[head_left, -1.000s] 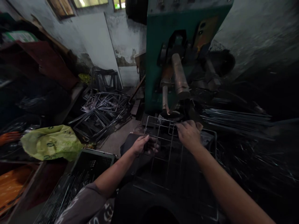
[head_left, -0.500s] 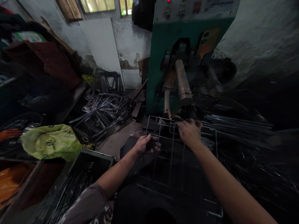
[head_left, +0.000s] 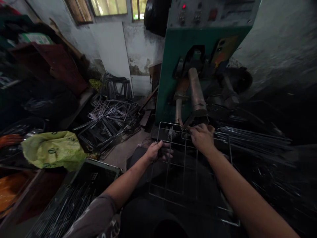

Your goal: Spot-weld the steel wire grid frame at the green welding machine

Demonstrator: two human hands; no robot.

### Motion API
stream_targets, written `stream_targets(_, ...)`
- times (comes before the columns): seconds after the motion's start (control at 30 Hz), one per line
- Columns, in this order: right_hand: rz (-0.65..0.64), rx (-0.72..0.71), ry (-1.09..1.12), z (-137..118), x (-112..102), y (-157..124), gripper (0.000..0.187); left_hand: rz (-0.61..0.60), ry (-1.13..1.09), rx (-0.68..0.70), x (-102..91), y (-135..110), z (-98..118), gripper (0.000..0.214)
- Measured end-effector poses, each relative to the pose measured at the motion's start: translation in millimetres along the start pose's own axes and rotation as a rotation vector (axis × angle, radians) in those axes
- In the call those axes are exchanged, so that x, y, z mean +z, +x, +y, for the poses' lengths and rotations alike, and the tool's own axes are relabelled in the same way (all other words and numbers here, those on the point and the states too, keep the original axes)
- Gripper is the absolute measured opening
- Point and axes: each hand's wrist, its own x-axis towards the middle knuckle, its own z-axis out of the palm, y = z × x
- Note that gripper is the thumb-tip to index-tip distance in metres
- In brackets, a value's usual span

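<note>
While I watched from the head view, nearest to me lay a dark crate (head_left: 81,195) at lower left, filled with thin metal rods (head_left: 63,211), and a sleeve (head_left: 90,219) covered the upper left arm. Just beyond, a wire grid (head_left: 184,172) lay roughly flat in front of the body, its far edge pushed up against the machine (head_left: 198,66). My left hand (head_left: 158,151) gripped the grid's left edge, fingers (head_left: 166,152) curled around the outer wire and thumb on top. My right hand (head_left: 201,137) rested on the far part of the grid, fingers bent and pressed down on the wires near the far edge; whether they pinched a single wire I could not tell, since the knuckles hid the tips. Right beyond that hand, two worn cylindrical arms (head_left: 196,92) of the green machine pointed down toward the grid's far edge. To the right, a bundle of long rods (head_left: 252,138) lay in shadow. To the left sat a yellow-green bag (head_left: 53,150), and farther back a heap of bent wire frames (head_left: 111,117) covered the floor. Farthest off, a red light (head_left: 183,6) glowed on the machine's control panel, beside a window (head_left: 109,6) in the stained wall.
</note>
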Motion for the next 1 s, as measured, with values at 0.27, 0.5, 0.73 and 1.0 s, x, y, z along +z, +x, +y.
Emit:
stream_targets(0.27,-0.056,-0.005,0.023,4,4,2,0.020,0.005,0.011,0.023,1.9,1,2,0.053)
stream_targets(0.5,0.023,0.145,0.079,6,-12,-9,0.025,0.015,0.014,0.014,-0.5,1,3,0.046)
stream_targets(0.73,-0.001,0.933,0.264,41,-20,-96,0.063,0.036,-0.010,0.042,-11.3,-16,-1,0.049)
stream_targets(1.0,0.015,0.918,0.699,17,13,-91,0.067,0.156,-0.019,0.090,-32.2,-44,2,0.045)
